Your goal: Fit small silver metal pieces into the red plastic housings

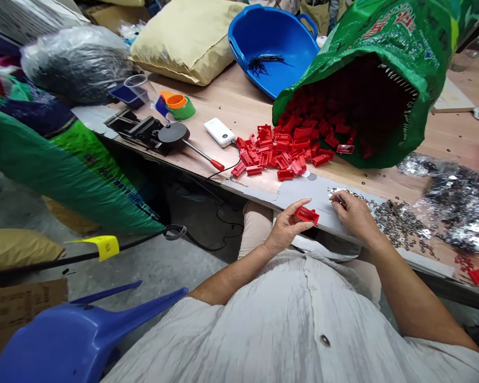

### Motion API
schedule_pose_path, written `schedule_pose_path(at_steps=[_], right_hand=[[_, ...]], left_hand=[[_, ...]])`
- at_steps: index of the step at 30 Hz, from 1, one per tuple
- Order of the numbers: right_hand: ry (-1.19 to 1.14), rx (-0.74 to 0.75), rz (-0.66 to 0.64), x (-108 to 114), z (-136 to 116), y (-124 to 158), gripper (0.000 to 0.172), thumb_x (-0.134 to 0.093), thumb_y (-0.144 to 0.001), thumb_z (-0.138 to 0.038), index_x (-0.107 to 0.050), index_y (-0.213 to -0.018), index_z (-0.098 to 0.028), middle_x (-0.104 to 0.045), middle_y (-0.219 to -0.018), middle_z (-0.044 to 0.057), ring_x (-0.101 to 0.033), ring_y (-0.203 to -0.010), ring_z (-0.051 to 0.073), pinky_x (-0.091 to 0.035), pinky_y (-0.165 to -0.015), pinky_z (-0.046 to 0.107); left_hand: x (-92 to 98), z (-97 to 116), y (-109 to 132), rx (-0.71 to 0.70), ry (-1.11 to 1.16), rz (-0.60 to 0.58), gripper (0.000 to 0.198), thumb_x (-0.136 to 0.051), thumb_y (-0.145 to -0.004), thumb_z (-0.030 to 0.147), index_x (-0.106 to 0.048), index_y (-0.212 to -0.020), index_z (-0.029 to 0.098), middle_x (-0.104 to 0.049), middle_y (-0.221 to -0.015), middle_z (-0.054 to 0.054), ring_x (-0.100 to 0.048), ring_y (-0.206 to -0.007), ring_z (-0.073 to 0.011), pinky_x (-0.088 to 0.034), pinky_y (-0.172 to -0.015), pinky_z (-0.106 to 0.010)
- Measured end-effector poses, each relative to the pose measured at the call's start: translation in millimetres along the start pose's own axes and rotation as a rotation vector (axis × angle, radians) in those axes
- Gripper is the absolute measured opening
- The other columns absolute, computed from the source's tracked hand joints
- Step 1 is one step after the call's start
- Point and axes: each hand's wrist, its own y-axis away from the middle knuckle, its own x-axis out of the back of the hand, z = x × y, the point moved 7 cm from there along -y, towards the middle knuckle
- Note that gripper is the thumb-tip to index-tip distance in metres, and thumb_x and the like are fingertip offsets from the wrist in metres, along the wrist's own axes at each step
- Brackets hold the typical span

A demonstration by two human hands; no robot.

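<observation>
My left hand [284,230] pinches a red plastic housing [307,215] just off the table's front edge, its hollow side facing up. My right hand [353,213] rests at the near end of a spread of small metal pieces [399,219], fingertips bunched together on them. Whether a piece sits between those fingertips is hidden. Beyond both hands lies a heap of similar red housings [287,146], spilling from the mouth of a green woven sack [419,101]. A grey board [303,192] lies under the metal pieces.
Left on the table stand a hand press with a red-tipped lever [199,154], a white power bank [219,132] and tape rolls [179,106]. A blue basin [271,48] is behind. Bagged metal parts [463,197] lie right. A blue plastic chair [64,340] stands lower left.
</observation>
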Motion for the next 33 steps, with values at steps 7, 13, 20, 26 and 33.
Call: schedule_pose_path(at_steps=[7,13,20,26,33], right_hand=[[-0.335,-0.109,-0.115,-1,7,18,0.024,-0.054,-0.085,-0.034,-0.071,-0.097,-0.021,-0.073,-0.090,0.005,-0.060,-0.070,0.017,-0.045,-0.064,0.029],[-0.377,-0.067,-0.092,1,15,29,0.026,-0.058,-0.086,-0.040,-0.072,-0.098,-0.022,-0.073,-0.092,0.005,-0.060,-0.074,0.017,-0.045,-0.065,0.029],[-0.543,-0.079,-0.057,-1,12,38,0.027,-0.058,-0.089,-0.043,-0.071,-0.098,-0.021,-0.070,-0.093,0.006,-0.058,-0.067,0.015,-0.047,-0.062,0.029],[-0.546,-0.043,-0.055,3,-7,46,0.030,-0.059,-0.089,-0.042,-0.068,-0.110,-0.022,-0.070,-0.103,0.006,-0.064,-0.090,0.019,-0.050,-0.078,0.032],[-0.478,0.056,-0.061,9,-33,53,0.019,-0.055,-0.092,-0.036,-0.068,-0.097,-0.023,-0.069,-0.089,0.005,-0.063,-0.078,0.018,-0.050,-0.069,0.030]], left_hand=[[-7.7,-6,1,0.160,0.269,0.027,0.069,-0.083,-0.068,0.025,-0.056,-0.131,0.022,-0.070,-0.090,-0.002,-0.070,-0.089,-0.0196,-0.054,-0.090,-0.039],[-14.4,-7,4,0.228,0.348,0.005,0.079,-0.085,-0.066,0.025,-0.048,-0.136,0.023,-0.069,-0.092,-0.002,-0.072,-0.088,-0.0195,-0.056,-0.086,-0.038],[-22.6,-7,4,0.250,0.361,-0.039,0.070,-0.084,-0.068,0.027,-0.052,-0.129,0.021,-0.070,-0.088,-0.002,-0.072,-0.086,-0.0189,-0.055,-0.082,-0.034],[-23.7,-5,4,0.249,0.361,-0.023,0.074,-0.083,-0.068,0.026,-0.051,-0.135,0.022,-0.069,-0.090,-0.002,-0.071,-0.086,-0.0177,-0.054,-0.080,-0.031],[-26.1,-3,4,0.244,0.348,-0.019,0.068,-0.084,-0.066,0.025,-0.058,-0.128,0.022,-0.069,-0.092,-0.002,-0.068,-0.081,-0.0146,-0.054,-0.076,-0.029]])
